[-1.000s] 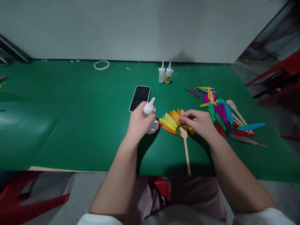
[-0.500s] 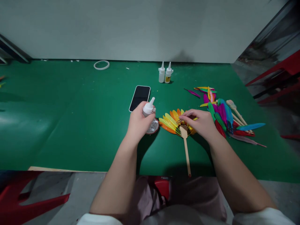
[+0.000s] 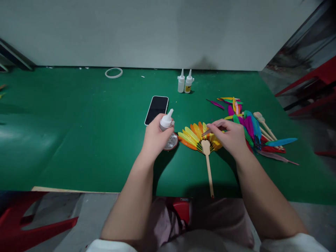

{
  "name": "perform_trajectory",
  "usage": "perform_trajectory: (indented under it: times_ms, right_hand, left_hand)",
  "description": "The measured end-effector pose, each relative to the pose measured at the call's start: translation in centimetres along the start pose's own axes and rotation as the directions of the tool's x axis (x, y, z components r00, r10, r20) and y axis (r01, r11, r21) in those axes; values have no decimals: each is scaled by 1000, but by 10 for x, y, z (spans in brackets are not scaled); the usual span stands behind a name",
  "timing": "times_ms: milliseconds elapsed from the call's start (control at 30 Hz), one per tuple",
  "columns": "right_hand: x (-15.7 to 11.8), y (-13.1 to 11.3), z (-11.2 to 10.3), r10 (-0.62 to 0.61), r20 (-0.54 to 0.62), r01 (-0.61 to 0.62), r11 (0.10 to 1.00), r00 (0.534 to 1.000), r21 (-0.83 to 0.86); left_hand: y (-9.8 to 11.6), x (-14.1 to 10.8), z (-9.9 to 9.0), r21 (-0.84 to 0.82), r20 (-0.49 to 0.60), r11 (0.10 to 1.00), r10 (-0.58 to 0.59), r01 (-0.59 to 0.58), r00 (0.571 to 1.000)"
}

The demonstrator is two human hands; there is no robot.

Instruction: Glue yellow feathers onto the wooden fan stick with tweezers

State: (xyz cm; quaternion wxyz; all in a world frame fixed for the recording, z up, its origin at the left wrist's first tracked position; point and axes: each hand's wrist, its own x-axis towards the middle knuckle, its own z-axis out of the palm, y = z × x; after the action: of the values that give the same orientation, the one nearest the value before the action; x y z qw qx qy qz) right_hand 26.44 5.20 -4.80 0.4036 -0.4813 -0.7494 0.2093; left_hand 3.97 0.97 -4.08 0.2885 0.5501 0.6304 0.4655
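1. Feather fan: near the middle, centre for all clock directions here. Glossy yellow and orange feathers, dark at the base, spread round the notched, rounded head of a smooth pale wooden paddle; its slim handle ran to 6 o'clock, the tip reaching the near edge of the table.
2. Edges: far edge met a flat grey-white panel at 12 o'clock; a pale strip showed under the near edge at 8.
3. Room: widest stretch of smooth, faintly creased green lay toward 9 o'clock; toward 3, the right hand occupied the narrow gap before the feather pile.
4. Left hand: at 9 o'clock, fingers wrapped round a white nozzled bottle, nozzle up.
5. Right hand: at 2–3 o'clock, fingers pinched together on a slim pointed tool, its tip over the fan's feathers; contact could not be told.
6. Dish: at 9 o'clock, round, red-rimmed, silvery inside, partly hidden by the left hand.
7. Phone: at 10 o'clock, dark glass, rounded corners.
8. Small bottles: two, white, upright, 11 o'clock.
9. Ring: white, 10 o'clock, near the far edge.
10. Feather pile: 3 o'clock, multicoloured, overlapping wooden paddles.
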Motion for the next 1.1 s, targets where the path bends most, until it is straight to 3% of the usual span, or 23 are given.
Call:
perform_trajectory:
  times_ms: [433, 1100]
  right_hand:
    - [3, 0, -7, 11, -10, -13, 959, 1000, -284]
    - [2, 9, -3, -69, 147, 131, 875, 987, -466]
  left_hand:
    - [0, 0, 0, -7, 2, 1000, -2, 2, 1000]
    - [0, 0, 0, -13, 4, 1000, -7, 7, 1000]
